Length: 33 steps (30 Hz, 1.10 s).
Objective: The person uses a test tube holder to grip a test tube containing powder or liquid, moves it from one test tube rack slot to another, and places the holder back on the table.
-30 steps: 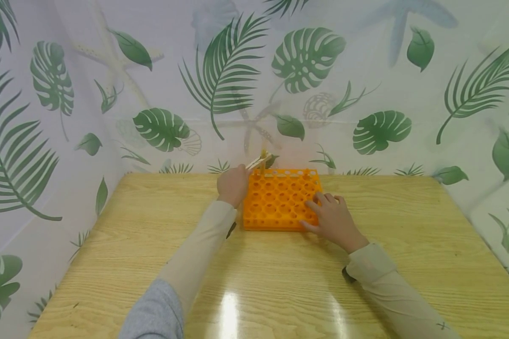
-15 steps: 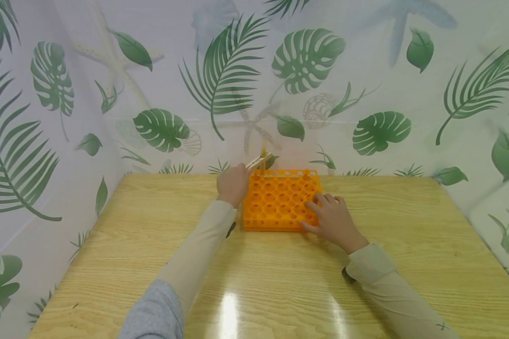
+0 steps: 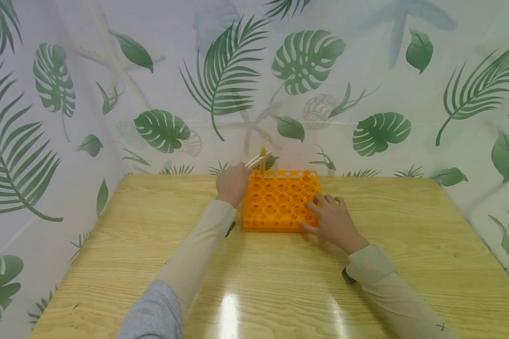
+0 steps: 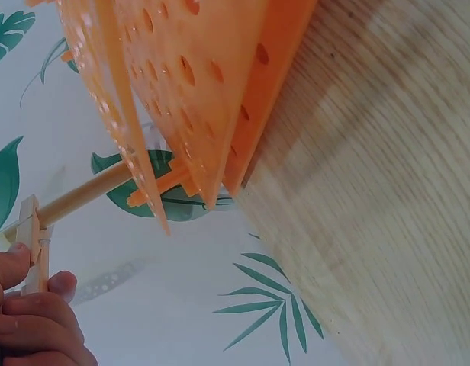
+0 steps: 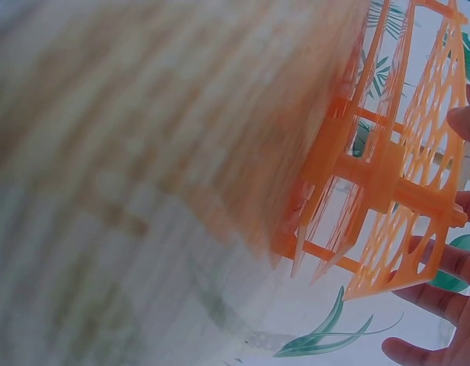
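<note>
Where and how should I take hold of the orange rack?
I'd take the orange rack by its right end, coming from the right. Its perforated top stands clear of the lower tiers there, leaving an edge to pinch, while the wooden clamp and yellowish tube crowd the far left corner.

Close by our right hand (image 5: 462,305), we see an orange rack (image 5: 384,179), its plates pierced with holes; our spread fingers lie at the outermost plate. Across the rack from them, wood-grained tabletop (image 5: 220,130) blurs toward a leaf-printed backdrop (image 5: 307,301).
</note>
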Available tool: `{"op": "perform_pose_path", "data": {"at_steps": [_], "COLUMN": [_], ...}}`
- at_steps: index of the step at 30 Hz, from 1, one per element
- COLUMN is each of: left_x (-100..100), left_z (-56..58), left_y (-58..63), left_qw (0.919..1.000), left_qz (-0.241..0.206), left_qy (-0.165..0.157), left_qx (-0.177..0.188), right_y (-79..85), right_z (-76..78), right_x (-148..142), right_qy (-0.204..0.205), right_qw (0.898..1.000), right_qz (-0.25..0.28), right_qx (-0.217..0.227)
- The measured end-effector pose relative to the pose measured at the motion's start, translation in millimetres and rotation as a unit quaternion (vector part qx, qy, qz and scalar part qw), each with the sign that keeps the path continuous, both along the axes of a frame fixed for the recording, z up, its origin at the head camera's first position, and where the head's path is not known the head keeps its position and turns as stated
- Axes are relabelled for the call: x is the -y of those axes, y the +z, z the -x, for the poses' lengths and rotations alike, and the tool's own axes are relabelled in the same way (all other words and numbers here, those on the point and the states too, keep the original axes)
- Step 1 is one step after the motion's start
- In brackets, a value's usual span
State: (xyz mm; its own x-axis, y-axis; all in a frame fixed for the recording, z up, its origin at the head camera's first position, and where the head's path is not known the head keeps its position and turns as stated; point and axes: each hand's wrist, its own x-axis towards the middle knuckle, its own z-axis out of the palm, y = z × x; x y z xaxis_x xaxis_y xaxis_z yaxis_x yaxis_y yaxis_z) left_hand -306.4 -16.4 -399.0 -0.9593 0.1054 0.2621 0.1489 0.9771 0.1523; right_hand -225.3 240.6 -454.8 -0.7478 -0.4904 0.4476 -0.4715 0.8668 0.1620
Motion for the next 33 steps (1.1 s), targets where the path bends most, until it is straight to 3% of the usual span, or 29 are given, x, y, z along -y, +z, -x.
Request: {"op": "perform_pose_path", "data": {"at_steps": [13,33], "left_x": [1,8], "left_z": [-3.1,-19.7], "left_y": [5.9,17.9], "left_qw": [1.0000,0.9992], "left_qz": [0.000,0.029], "left_qy": [-0.002,-0.016], "left_qx": [0.003,-0.021], "right_y": [2.8,2.0], "right_z": [-1.3,-0.5], "right_x": [0,0], "right_qy": [0.001,0.005], "right_qw": [1.000,1.000], "right_qz": [0.003,0.000], "right_qx": [0.007,-0.007]}}
